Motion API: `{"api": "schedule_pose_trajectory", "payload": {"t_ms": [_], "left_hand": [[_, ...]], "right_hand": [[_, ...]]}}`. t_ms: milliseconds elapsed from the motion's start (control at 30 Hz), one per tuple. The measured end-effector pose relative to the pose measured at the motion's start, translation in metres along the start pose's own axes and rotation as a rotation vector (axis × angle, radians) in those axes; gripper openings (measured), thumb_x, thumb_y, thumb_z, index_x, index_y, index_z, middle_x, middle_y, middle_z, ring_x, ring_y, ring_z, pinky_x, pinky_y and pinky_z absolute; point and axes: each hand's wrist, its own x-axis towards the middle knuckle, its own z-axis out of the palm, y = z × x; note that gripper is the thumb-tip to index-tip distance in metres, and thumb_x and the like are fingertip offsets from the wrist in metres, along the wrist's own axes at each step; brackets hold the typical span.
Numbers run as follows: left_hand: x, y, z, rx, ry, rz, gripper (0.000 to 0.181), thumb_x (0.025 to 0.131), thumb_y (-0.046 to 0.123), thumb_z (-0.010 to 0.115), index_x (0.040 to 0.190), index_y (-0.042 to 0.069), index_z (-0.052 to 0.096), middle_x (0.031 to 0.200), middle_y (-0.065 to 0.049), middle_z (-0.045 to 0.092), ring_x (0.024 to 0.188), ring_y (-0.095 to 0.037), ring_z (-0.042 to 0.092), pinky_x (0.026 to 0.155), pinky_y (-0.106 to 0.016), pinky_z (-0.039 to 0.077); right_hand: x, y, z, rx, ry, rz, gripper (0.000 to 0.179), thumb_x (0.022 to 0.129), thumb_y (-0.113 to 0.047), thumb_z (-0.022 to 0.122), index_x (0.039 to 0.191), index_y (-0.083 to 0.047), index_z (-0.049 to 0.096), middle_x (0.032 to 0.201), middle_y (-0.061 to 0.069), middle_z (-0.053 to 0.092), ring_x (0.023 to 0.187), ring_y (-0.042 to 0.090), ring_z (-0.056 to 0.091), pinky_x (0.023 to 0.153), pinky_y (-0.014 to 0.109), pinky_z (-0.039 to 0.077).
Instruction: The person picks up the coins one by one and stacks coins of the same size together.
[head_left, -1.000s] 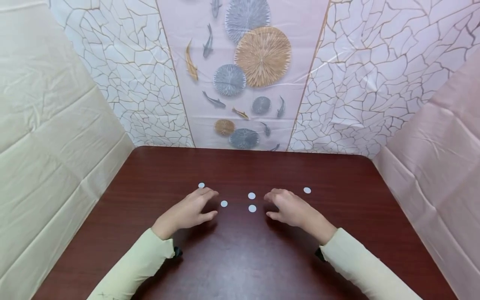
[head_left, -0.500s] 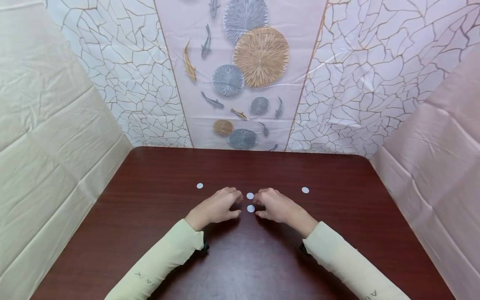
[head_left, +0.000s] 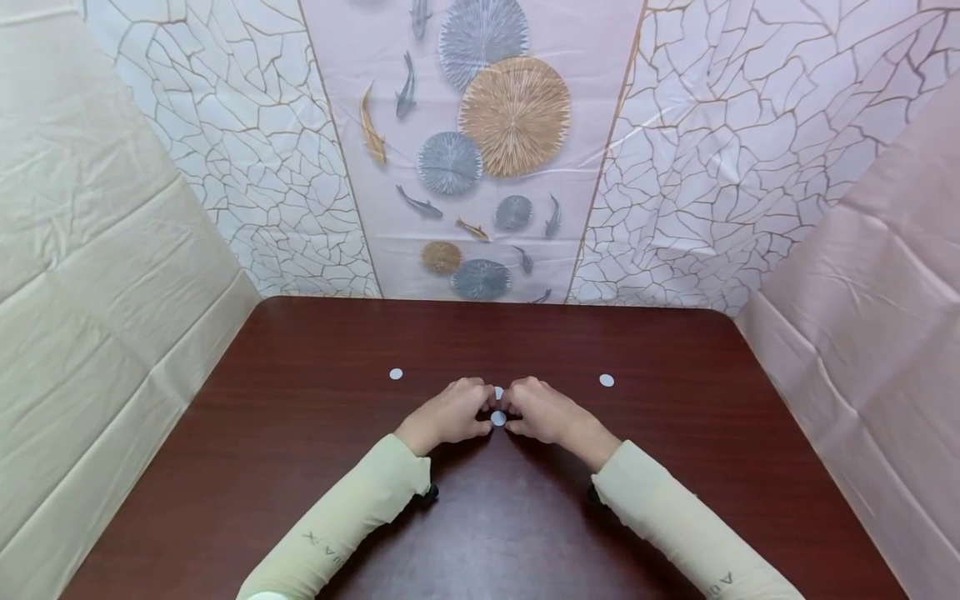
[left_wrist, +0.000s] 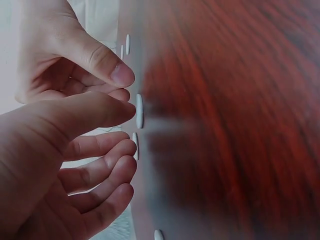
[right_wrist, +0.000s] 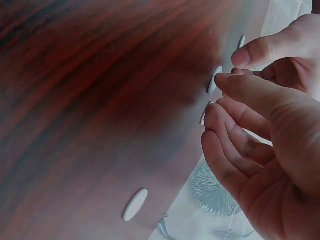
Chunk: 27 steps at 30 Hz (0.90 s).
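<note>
Two small white discs lie one behind the other at the middle of the table; the nearer disc [head_left: 498, 418] shows between both thumbs, and the farther disc [head_left: 498, 392] is partly covered by fingers. My left hand [head_left: 454, 412] is bent loosely at their left side, its thumb tip close to the nearer disc in the left wrist view. Mirroring it on the right, my right hand [head_left: 545, 412] has its thumb tip at that disc's edge in the right wrist view. Neither hand visibly grips anything; whether the fingertips touch the discs is unclear.
Another white disc [head_left: 396, 374] lies to the left, and one more disc [head_left: 607, 380] to the right. The dark red table [head_left: 480, 517] ends at a patterned back curtain [head_left: 480, 208], with cloth hangings along both sides.
Both hands have moved inward to the two middle discs, the left hand travelling farther right. A disc seen beside the left hand one second ago is out of sight in the head view.
</note>
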Motion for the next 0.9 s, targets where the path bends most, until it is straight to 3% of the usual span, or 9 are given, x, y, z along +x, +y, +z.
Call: {"api": "schedule_pose_trajectory", "payload": {"t_ms": [267, 700, 900], "left_hand": [[0.004, -0.004, 0.005, -0.005, -0.026, -0.010, 0.014, 0.091, 0.013, 0.079, 0.102, 0.007, 0.072, 0.097, -0.006, 0.068, 0.085, -0.015, 0.058, 0.074, -0.028, 0.049], [0.008, -0.001, 0.006, -0.049, -0.002, -0.019, 0.007, 0.087, 0.005, 0.079, 0.092, 0.007, 0.074, 0.089, -0.004, 0.073, 0.081, -0.012, 0.061, 0.073, -0.027, 0.051], [0.012, 0.003, 0.009, -0.022, 0.006, -0.040, 0.010, 0.086, 0.005, 0.079, 0.082, 0.007, 0.071, 0.076, 0.000, 0.065, 0.069, -0.008, 0.049, 0.066, -0.025, 0.044]], "right_hand": [[0.006, 0.002, 0.006, 0.009, 0.003, 0.010, 0.014, 0.086, -0.002, 0.082, 0.079, -0.010, 0.073, 0.068, -0.003, 0.062, 0.066, 0.004, 0.050, 0.060, 0.020, 0.046], [0.010, -0.001, 0.005, 0.080, -0.035, 0.110, 0.014, 0.087, -0.003, 0.083, 0.079, -0.011, 0.075, 0.071, -0.004, 0.069, 0.067, 0.004, 0.057, 0.062, 0.022, 0.049], [0.011, -0.003, 0.005, 0.053, -0.040, 0.131, 0.021, 0.087, -0.002, 0.081, 0.072, -0.012, 0.071, 0.068, -0.004, 0.066, 0.064, 0.005, 0.050, 0.061, 0.025, 0.047]]}}
